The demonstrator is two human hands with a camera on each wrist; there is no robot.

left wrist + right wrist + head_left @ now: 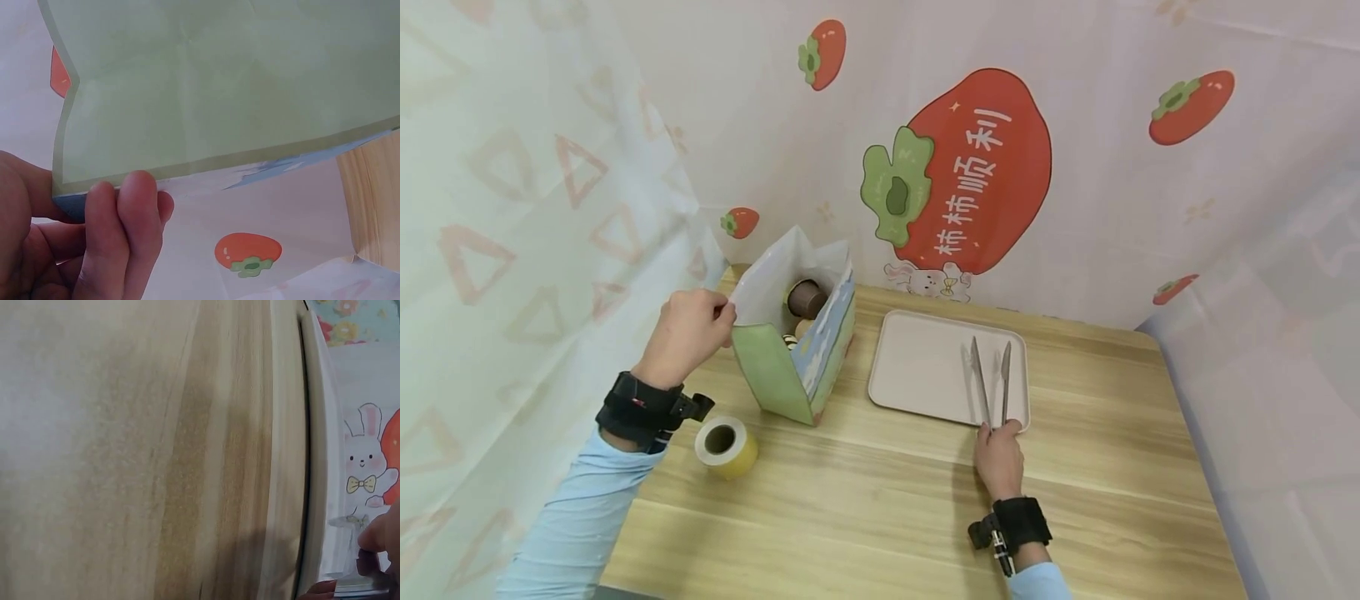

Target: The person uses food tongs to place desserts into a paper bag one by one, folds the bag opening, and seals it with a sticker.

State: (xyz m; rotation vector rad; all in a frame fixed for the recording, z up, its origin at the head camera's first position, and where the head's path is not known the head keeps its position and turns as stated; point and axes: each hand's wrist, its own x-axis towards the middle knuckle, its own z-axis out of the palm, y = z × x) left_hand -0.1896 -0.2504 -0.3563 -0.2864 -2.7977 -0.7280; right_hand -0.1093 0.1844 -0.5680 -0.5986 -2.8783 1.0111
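Note:
My left hand (688,333) pinches the top edge of a green-sided paper bag (771,371) standing open on the table. In the left wrist view, the thumb and fingers (137,200) hold a corner of the bag's rim. Inside the bag lie a brown cup-shaped item (807,298) and other small items, partly hidden by its wall. My right hand (1000,458) grips metal tongs (982,383) near their joined end, with their arms spread apart over a pale tray (917,367). Nothing is between the tong tips. The right wrist view shows only part of that hand.
A yellow roll of tape (741,458) sits on the wooden table (865,500), below the left hand and in front of the bag. Behind the table hangs a printed curtain (1097,192) with persimmon pictures. Similar sheets stand on the left and right sides.

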